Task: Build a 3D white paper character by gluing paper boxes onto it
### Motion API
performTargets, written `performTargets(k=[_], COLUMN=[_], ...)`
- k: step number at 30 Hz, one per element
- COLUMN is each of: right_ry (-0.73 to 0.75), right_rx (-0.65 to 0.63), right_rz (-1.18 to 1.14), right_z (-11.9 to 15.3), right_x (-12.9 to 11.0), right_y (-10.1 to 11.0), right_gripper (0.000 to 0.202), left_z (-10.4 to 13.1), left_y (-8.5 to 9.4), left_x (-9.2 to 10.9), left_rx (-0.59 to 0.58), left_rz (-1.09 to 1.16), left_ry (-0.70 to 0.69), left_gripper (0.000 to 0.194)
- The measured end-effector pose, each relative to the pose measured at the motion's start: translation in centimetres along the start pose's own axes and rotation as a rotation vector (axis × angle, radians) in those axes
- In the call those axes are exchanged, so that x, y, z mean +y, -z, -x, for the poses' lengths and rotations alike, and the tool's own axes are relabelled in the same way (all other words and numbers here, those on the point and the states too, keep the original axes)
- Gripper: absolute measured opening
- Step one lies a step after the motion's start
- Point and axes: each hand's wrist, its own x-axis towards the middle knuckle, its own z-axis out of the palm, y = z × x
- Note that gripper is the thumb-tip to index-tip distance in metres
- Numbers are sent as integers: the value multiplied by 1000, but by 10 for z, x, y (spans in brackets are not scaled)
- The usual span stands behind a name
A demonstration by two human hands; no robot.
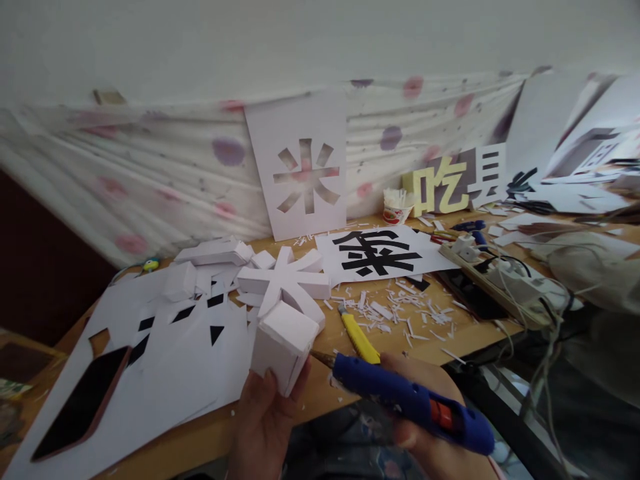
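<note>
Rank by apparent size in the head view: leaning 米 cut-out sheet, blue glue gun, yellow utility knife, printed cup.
Leaning 米 cut-out sheet
Blue glue gun
Yellow utility knife, printed cup: too alike to rank

Blue glue gun (393, 395), white block (286, 330), yellow knife (360, 337), black-marked white sheet (431, 251), white cloth (193, 170) dotted pink and purple

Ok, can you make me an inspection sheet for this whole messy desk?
Surface: wooden table, partly covered by white sheets.
Things in hand: white block; blue glue gun, nozzle by the block's edge, contact unclear.
Clutter: paper scraps, yellow cutter, dark-screened phone.
Hands: left hand holds the block; right hand grips the glue gun.
Cables: several cords around the power strip.
Surroundings: spotted cloth behind, cut-out sheet leaning there.
</note>
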Motion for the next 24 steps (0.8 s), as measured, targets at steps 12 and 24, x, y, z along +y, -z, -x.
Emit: performTargets(k=[12, 24], right_ry=[28, 15], right_rx=[-25, -17], right_rz=[28, 76], right_z=[-4, -6], right_x=[-10, -17], right_y=[1, 3], right_gripper=[63, 62], left_z=[0, 4], left_y=[-9, -7], left_x=[-1, -6], left_rx=[63, 68], left_rz=[-29, 16], left_ry=[-30, 56], left_gripper=[32, 40])
